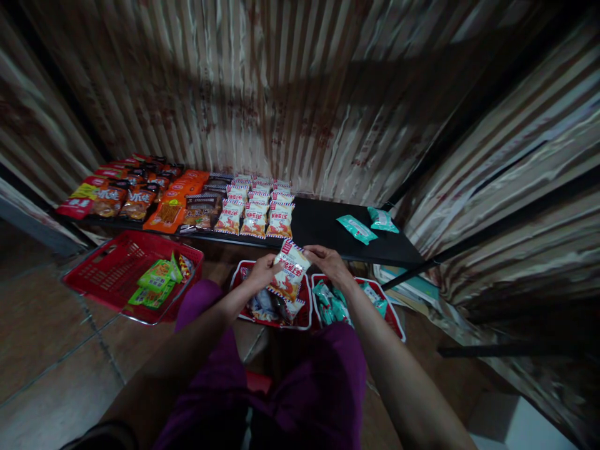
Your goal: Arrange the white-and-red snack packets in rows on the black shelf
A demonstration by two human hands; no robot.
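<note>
Between my hands is a white snack bag [289,270] with red lettering, held upright above the middle red basket [307,312]. My left hand [266,270] grips its left side with the thumb on the front. At the bag's upper right corner, the fingers of my right hand [328,261] are pinched. Beneath the bag, more packets lie in that basket, partly hidden. Behind it on the black shelf [314,219], matching white bags [255,217] stand in rows.
Orange packets [171,209] and brown packets [201,211] fill the shelf's left. Two teal packets [357,229] lie toward its right end. A red basket [107,269] with green packets [157,278] is at left; another basket [397,325] holds teal packets. Dark shelf posts [417,275] stand at right.
</note>
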